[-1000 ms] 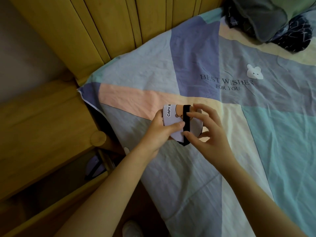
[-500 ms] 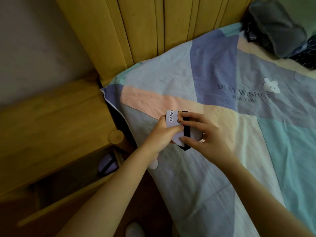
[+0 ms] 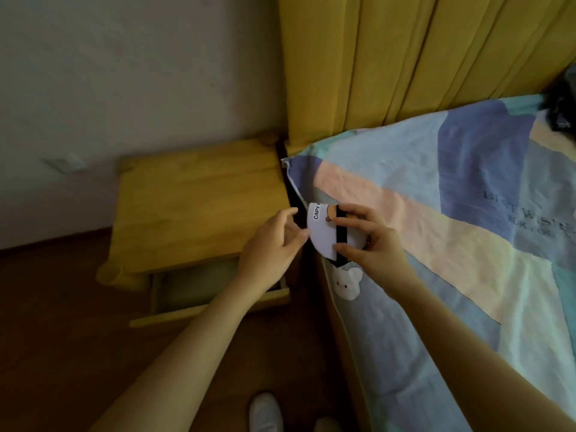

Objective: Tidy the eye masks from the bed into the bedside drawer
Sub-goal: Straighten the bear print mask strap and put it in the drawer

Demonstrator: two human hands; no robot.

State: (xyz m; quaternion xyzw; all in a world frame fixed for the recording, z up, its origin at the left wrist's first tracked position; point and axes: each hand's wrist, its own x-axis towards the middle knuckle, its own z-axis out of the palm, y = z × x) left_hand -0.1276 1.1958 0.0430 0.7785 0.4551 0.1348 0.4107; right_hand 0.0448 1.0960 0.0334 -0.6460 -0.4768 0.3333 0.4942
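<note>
A folded white eye mask (image 3: 324, 235) with a cartoon print, "CAPY" lettering and a black strap is pinched in my right hand (image 3: 371, 244) above the bed's left edge. My left hand (image 3: 274, 244) hovers just left of the mask, fingers spread, its fingertips close to the mask's edge but not gripping it. Below my left forearm the bedside drawer (image 3: 212, 294) stands pulled out of the wooden nightstand (image 3: 199, 204); its inside looks pale, and my arm hides the right part.
A patchwork bedsheet (image 3: 452, 244) with a bear print covers the bed on the right. A yellow padded headboard (image 3: 405, 63) rises behind. Dark bedding (image 3: 564, 104) lies at the far right edge. Wooden floor (image 3: 62, 338) and my white shoes (image 3: 266, 413) are below.
The view swung left toward the nightstand. The mask moved left to the bed's edge in my right hand, and my left hand let go of it and opened.
</note>
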